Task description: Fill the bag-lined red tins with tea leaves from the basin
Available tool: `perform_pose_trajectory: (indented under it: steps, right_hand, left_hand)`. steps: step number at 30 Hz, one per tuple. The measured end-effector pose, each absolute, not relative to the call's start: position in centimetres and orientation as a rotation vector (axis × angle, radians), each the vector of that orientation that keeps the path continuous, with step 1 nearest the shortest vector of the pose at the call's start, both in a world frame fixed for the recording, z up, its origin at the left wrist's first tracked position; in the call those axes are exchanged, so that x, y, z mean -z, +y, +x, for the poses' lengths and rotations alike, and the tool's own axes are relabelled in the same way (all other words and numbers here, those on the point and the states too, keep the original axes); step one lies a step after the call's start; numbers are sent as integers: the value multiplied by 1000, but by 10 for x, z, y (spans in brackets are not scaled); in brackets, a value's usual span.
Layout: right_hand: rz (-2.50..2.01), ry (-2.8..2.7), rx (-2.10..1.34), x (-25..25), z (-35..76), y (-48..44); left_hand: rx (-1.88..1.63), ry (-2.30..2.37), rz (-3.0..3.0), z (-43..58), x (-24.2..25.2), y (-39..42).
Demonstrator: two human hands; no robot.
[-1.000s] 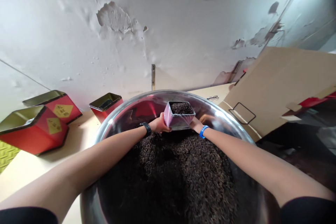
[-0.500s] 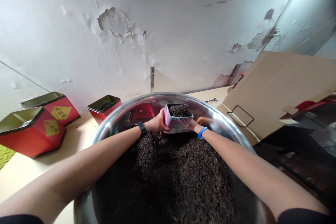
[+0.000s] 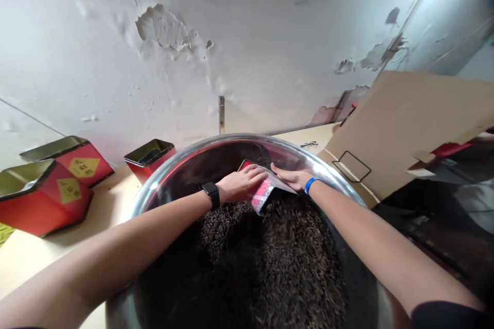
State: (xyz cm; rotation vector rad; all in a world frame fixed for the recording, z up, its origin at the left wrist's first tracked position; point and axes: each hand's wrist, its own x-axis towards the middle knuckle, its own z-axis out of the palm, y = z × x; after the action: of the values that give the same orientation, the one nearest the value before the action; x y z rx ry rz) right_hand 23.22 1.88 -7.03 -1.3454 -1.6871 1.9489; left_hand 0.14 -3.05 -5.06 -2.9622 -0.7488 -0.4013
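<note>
A red tin (image 3: 262,196) with a clear plastic liner lies tipped over inside a large round metal tub (image 3: 247,139). Its mouth points down toward me, and dark dried leaves that look like loose tea (image 3: 297,267) spill from it onto the heap in the tub. My left hand (image 3: 243,183) is wrapped over the tin's left and upper side. My right hand (image 3: 291,177) is at the tin's right side, thumb raised and fingers stretched out along it; the tin partly hides those fingertips.
Two larger red tins with yellow labels, a front one (image 3: 46,198) and a rear one (image 3: 83,162), stand open on the table (image 3: 100,211) at left. A smaller red tin (image 3: 150,157) stands beside the tub. Glasses (image 3: 309,144) and a cardboard box (image 3: 401,123) are at right.
The tin was upright and full of leaves between both hands; now it is tipped over, with leaves pouring out. My left hand has moved on top, and my right hand has opened its fingers.
</note>
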Motion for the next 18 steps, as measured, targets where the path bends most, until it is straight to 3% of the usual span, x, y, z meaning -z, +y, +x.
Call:
perform_pose_trajectory:
  steps: [7,18]
  right_hand:
    - [-1185,-1471,-1748,52,215,20]
    - [-941,-1704,-814,11,217,9]
  left_hand:
    - [306,-497,-2703,-14,29,-20]
    - [327,-340,-2593,-15,1,-38]
